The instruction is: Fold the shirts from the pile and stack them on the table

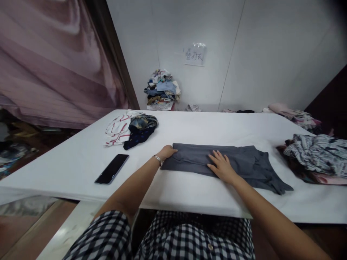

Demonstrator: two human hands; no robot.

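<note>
A dark grey shirt (192, 159) lies in a long folded strip across the white table, its right end spreading out in loose creases. At the strip's left end, my left hand (167, 152) is closed on the edge, the thumb on top and the other fingers partly hidden. My right hand (222, 168) lies flat on the middle of the cloth with its fingers spread, holding nothing.
A black phone (112, 169) lies left of my left forearm. Behind it sit crumpled clothes (139, 128). More clothes (320, 157) are heaped at the right edge. A clothes pile (162, 88) rises by the wall under a paper sign (194, 56). The white table (189, 126) ends before me.
</note>
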